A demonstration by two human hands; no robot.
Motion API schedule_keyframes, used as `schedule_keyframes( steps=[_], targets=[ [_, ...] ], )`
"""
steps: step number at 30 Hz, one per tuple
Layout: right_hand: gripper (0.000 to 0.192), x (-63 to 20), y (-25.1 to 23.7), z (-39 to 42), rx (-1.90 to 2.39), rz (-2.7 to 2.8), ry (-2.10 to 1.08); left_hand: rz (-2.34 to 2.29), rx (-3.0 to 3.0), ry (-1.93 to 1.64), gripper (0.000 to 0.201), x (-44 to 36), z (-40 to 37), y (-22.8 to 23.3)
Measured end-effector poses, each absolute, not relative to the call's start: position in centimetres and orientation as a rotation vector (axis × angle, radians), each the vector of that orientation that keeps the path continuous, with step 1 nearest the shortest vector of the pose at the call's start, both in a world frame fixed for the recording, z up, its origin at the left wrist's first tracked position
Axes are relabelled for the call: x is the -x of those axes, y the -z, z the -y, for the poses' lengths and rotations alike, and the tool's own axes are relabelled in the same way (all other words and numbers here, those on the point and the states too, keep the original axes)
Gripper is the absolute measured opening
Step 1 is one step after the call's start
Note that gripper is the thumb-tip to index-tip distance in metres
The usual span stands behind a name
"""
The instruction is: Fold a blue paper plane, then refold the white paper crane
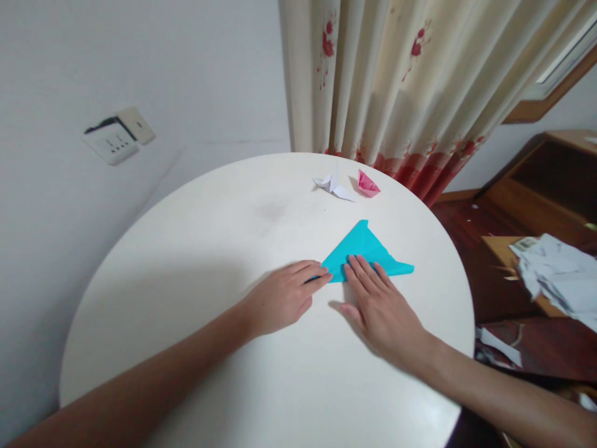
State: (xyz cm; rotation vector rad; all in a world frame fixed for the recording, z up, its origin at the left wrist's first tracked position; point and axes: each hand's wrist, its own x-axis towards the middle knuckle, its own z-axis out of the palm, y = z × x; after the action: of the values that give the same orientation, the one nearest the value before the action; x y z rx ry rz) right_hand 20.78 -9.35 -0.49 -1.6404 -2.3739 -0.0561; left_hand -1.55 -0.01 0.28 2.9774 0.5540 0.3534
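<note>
Folded blue paper triangle under flat, extended fingers of the right hand, left corner hidden by the left hand, whether its fingers pinch unclear, white paper bird and pink paper boat beyond the fingertips, round white table beneath, near edge cut off

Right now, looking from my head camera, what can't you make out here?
All in the head view:
Blue paper: the right hand covers part of its lower edge.
Left hand: its fingers hide whether it pinches the paper's corner or only presses it.
Table: its near edge is cut off by the picture's bottom.
White papers: cut off by the right edge; any writing is too blurred.
</note>
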Motion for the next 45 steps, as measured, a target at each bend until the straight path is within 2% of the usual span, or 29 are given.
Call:
schedule_keyframes(
  steps=[4,39,45],
  targets=[
    [0.078,-20.9,0.5,9.4,1.678,2.379,0.009,-0.537,-2.995,-0.385,0.049,1.6,0.0,-0.3],
    [0.084,-21.2,0.7,8.6,1.632,2.36,-0.08,-0.575,-2.924,-0.362,0.056,1.3,-0.1,-0.5],
    [0.085,-21.8,0.5,8.2,1.528,2.408,-0.103,-0.524,-2.903,-0.473,0.043,1.4,0.0,-0.7]
  ],
)
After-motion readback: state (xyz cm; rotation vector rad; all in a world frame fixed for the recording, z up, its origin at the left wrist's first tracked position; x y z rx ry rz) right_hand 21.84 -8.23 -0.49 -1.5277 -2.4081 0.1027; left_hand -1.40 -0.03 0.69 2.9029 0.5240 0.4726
